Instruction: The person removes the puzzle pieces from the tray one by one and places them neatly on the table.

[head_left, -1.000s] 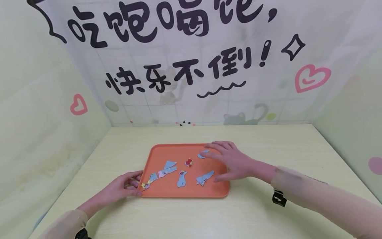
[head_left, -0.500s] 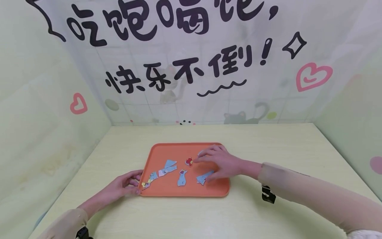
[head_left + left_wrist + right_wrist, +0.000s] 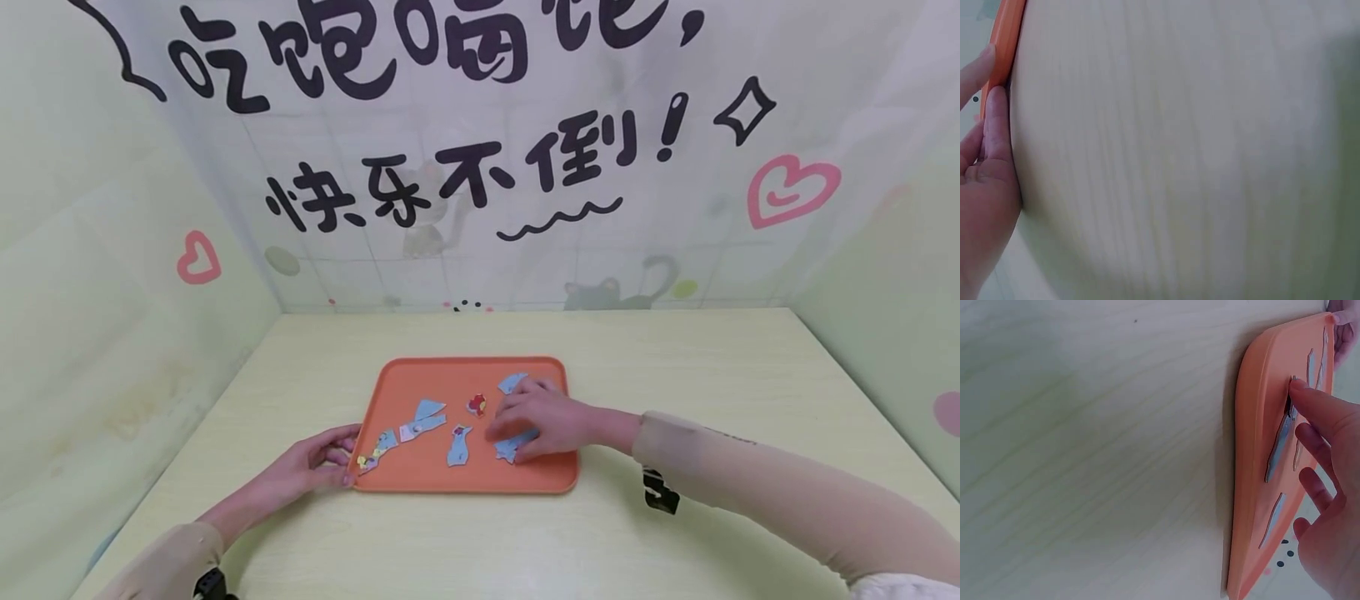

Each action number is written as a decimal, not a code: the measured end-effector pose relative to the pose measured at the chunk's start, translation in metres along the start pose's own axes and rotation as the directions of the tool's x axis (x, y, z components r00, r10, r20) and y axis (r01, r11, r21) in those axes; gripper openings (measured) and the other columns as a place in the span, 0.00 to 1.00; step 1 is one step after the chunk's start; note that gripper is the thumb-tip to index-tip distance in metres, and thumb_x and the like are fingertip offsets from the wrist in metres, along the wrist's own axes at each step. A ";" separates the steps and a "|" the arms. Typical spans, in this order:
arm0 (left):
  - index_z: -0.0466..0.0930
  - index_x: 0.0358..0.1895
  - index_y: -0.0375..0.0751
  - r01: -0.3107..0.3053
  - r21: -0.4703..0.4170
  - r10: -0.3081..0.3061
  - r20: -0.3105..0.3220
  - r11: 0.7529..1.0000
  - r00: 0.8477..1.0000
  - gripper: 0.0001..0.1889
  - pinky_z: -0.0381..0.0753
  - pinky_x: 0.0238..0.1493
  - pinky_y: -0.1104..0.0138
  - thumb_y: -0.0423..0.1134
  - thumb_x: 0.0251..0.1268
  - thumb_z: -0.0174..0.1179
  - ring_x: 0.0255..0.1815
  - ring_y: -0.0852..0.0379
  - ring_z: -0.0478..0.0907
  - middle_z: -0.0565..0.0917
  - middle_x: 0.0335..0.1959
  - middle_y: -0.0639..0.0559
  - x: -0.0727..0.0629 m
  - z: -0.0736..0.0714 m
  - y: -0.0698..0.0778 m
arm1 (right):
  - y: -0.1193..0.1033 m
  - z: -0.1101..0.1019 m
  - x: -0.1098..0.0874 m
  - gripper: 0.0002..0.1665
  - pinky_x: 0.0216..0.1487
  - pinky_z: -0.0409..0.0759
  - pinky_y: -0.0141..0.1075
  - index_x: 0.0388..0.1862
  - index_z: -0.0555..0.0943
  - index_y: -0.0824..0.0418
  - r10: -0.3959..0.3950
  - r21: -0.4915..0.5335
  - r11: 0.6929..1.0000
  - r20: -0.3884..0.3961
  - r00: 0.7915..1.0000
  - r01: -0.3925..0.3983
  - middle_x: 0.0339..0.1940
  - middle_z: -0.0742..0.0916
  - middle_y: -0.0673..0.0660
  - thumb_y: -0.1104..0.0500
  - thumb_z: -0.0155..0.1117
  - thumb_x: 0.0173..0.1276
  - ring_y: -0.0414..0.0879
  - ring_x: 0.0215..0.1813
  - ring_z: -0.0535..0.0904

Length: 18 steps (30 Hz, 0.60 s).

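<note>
An orange tray [image 3: 420, 483] lies on the table with several blue puzzle pieces spread over it. My left hand [image 3: 318, 467] grips its left edge, thumb on the rim and fingers below, as the left wrist view shows. My right hand [image 3: 543, 421] hovers over the right part of the tray, fingers loosely bent. Its thumb touches a blue star-ended puzzle piece [image 3: 1279, 447], partly hidden in the head view; no firm pinch shows. Nearby lie a red-and-yellow piece [image 3: 476, 405], a blue bottle-shaped piece [image 3: 457, 447] and a blue piece [image 3: 512, 382] behind the hand.
Several joined or touching pieces [image 3: 386, 442] run along the tray's left side. The pale wooden table [image 3: 465, 550] extends around the tray. Printed cloth walls [image 3: 465, 267] stand at the back and both sides.
My right hand has moved left and inward from the tray's right rim, its fingers coming closer together over the star-ended piece. The left hand stays on the tray's edge.
</note>
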State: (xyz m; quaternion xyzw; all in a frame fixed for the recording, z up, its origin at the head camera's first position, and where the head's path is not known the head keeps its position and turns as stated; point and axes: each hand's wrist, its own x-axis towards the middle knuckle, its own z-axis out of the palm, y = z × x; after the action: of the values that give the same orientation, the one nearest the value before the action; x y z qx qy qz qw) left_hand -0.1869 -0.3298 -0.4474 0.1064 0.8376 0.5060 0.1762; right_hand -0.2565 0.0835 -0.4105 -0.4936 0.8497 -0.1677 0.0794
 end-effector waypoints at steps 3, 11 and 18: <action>0.58 0.75 0.34 -0.003 0.000 0.003 0.000 1.000 1.000 0.38 0.77 0.50 0.75 0.38 0.65 0.65 0.49 0.65 0.77 0.74 0.59 0.40 0.000 0.000 0.001 | 0.000 0.002 0.001 0.22 0.64 0.58 0.54 0.57 0.83 0.41 0.007 -0.003 1.000 0.014 1.000 -0.007 0.53 0.84 0.42 0.48 0.72 0.63 0.46 0.62 0.68; 0.58 0.76 0.38 0.001 0.002 -0.001 0.006 1.000 1.000 0.37 0.77 0.51 0.74 0.39 0.65 0.64 0.49 0.64 0.77 0.74 0.59 0.40 0.000 0.000 0.002 | 0.000 0.004 0.005 0.18 0.67 0.59 0.54 0.54 0.84 0.41 0.021 -0.005 1.000 0.029 0.999 -0.021 0.51 0.85 0.42 0.50 0.71 0.64 0.44 0.61 0.69; 0.58 0.75 0.38 0.008 0.007 -0.008 -0.002 1.000 1.000 0.38 0.76 0.51 0.74 0.39 0.65 0.64 0.49 0.63 0.77 0.74 0.58 0.40 -0.001 0.000 0.002 | 0.000 0.002 0.004 0.18 0.65 0.60 0.49 0.53 0.85 0.44 -0.010 -0.029 1.000 0.033 0.999 0.011 0.49 0.85 0.43 0.47 0.71 0.63 0.41 0.55 0.68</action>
State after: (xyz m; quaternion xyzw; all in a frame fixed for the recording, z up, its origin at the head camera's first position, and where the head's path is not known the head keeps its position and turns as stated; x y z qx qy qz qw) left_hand -0.1863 -0.3290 -0.4456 0.1033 0.8401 0.5022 0.1771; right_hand -0.2579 0.0798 -0.4122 -0.5018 0.8480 -0.1474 0.0854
